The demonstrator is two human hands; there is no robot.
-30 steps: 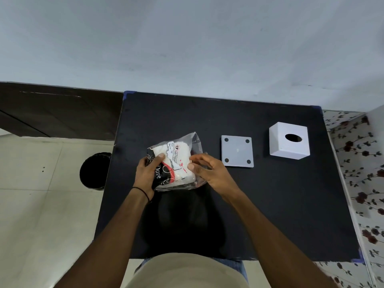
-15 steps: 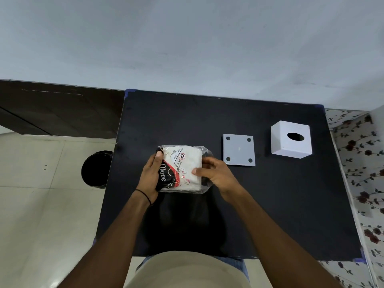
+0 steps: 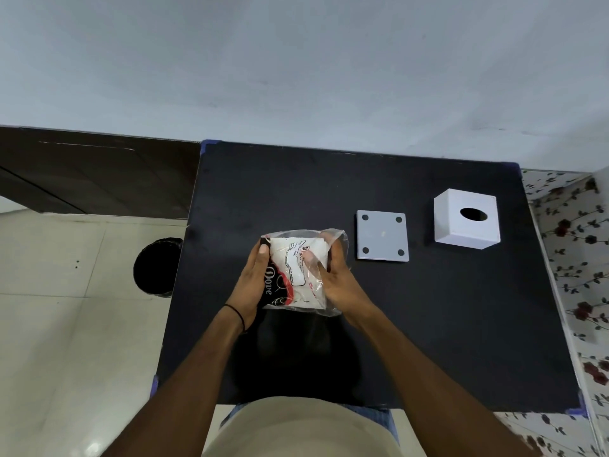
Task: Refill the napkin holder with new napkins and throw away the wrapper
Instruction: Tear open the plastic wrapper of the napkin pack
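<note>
A pack of white napkins (image 3: 296, 268) in a clear wrapper with red and black print rests on the black table (image 3: 428, 324) near its middle. My left hand (image 3: 252, 285) grips the pack's left side. My right hand (image 3: 336, 282) holds its right side, fingers on the loose plastic. To the right lies the holder's flat grey base plate (image 3: 382, 235) with four dark dots. Further right stands the white cube-shaped napkin holder cover (image 3: 466, 222) with an oval hole on top.
A black waste bin (image 3: 155, 267) stands on the tiled floor just left of the table. A dark wooden panel runs along the wall at the left. Floral-patterned surface borders the table's right edge.
The pack was tilted up with its open plastic end raised; it now lies flatter on the table, and both hands have closed in along its two sides.
</note>
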